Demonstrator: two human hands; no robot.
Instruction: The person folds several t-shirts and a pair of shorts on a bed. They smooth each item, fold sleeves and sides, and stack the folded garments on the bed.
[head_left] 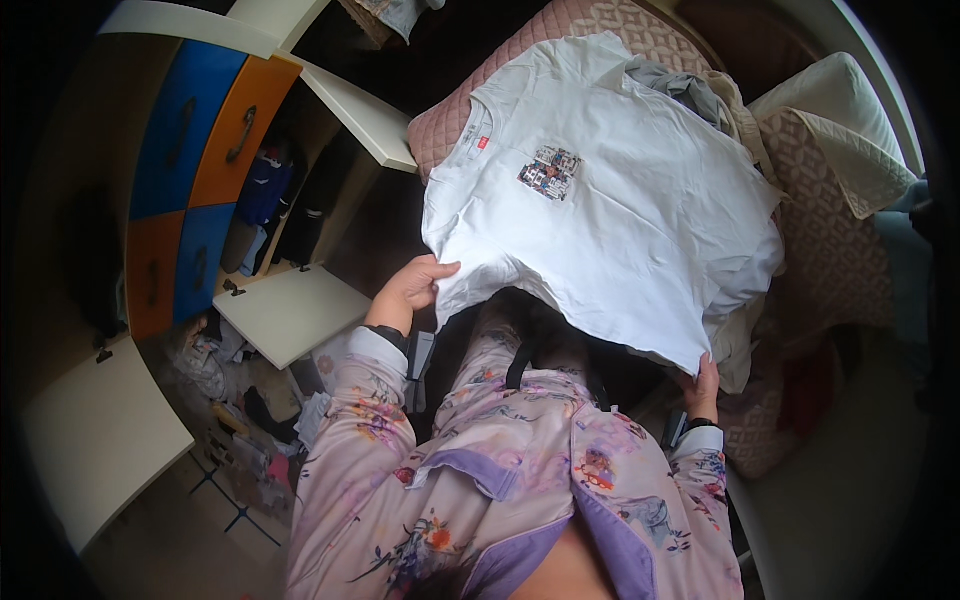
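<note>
A white T-shirt (630, 220) with a small printed square on its chest lies spread before me, its collar toward the far left and its hem toward me. My left hand (408, 288) pinches the hem's left corner between thumb and fingers. At the opposite hem corner, my right hand (704, 388) grips the cloth, with part of its fingers hidden. Between the two hands the hem sags and lifts off whatever lies beneath. Grey and beige clothes (690, 92) show from under the shirt's far right side.
The shirt rests over a pink quilted bedspread (500, 85). To the left stands a cabinet with blue and orange drawers (222, 125) and open white doors (292, 315). Clothes lie heaped (250, 400) below it. A pale cushion (835, 105) sits at the far right.
</note>
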